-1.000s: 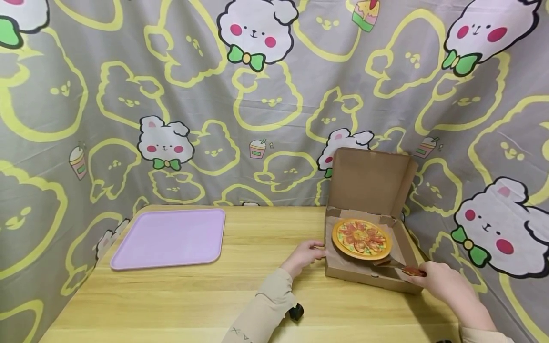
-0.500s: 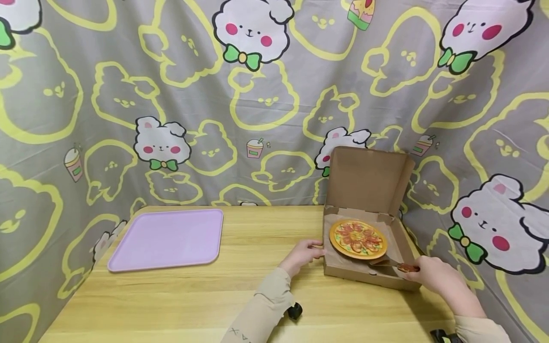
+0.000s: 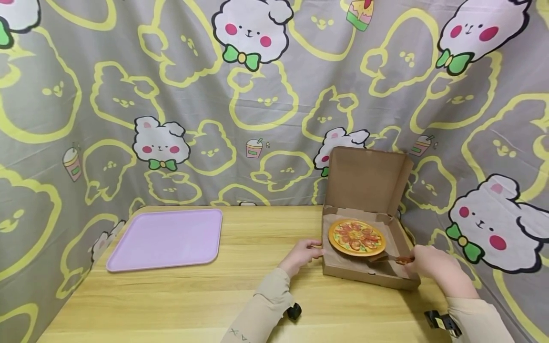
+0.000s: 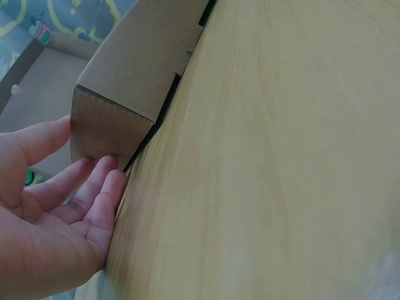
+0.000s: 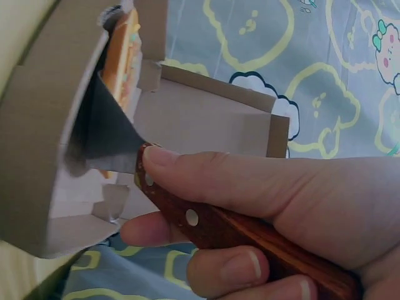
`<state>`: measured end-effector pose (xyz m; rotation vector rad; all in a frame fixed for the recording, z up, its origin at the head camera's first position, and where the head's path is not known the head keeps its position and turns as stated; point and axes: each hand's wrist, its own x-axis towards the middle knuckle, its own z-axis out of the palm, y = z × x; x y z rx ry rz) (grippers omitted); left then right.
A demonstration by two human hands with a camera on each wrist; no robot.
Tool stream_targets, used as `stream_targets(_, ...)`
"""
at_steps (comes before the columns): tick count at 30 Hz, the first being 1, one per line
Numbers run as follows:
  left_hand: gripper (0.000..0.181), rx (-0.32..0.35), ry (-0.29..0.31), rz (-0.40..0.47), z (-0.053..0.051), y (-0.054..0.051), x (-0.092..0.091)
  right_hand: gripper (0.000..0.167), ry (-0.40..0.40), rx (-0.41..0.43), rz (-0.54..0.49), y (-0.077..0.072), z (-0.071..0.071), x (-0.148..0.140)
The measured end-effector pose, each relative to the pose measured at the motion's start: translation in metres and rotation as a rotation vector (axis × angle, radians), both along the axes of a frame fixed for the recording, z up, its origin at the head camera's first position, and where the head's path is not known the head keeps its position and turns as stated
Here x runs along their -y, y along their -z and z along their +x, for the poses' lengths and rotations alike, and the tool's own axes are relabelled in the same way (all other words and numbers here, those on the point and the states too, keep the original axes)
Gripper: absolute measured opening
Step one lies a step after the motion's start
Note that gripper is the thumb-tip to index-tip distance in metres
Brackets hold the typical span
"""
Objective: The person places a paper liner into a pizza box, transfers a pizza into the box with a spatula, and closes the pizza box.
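Observation:
A round toy-like pizza [image 3: 357,237], orange at its rim with red and green topping, lies on paper in an open cardboard box [image 3: 370,178]. My right hand [image 3: 435,266] grips the brown wooden handle of a spatula [image 5: 197,228], thumb along its top. The spatula's flat metal blade [image 5: 114,134] reaches in over the box's front wall to the near edge of the pizza; its tip is hidden, apparently beneath it. At the left side of the box, my left hand [image 3: 301,258] touches the cardboard with fairly straight fingertips [image 4: 107,164].
A lilac tray [image 3: 169,238] lies on the left of the wooden table [image 3: 266,281]. Behind hangs a grey curtain [image 3: 197,85] with cartoon animals, close to the box's raised lid. The box's low walls surround the pizza.
My right hand has moved slightly left with the spatula, and the blade sits a little further in toward the pizza. My left hand stays at the box's side. The head view has shifted slightly.

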<state>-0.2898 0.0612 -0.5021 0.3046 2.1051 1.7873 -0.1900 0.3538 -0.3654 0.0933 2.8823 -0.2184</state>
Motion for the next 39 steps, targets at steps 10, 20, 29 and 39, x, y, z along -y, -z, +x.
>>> stream_targets(10, 0.042, -0.013, 0.012, -0.017, -0.002, -0.001, 0.004, 0.013, -0.079, -0.001, -0.012, -0.025, -0.016, 0.006)
stream_targets(20, 0.043, 0.001, 0.031, -0.001, 0.000, 0.001, 0.003, 0.019, -0.078, -0.013, 0.038, -0.037, -0.015, 0.006)
stream_targets(29, 0.040, -0.029, 0.027, -0.007, 0.001, 0.004, 0.002, 0.018, -0.062, 0.027, 0.038, -0.046, -0.014, 0.006)
stream_targets(39, 0.039, -0.021, 0.023, -0.011, 0.003, 0.005, 0.000, 0.020, -0.059, 0.033, 0.037, -0.049, 0.000, -0.007)
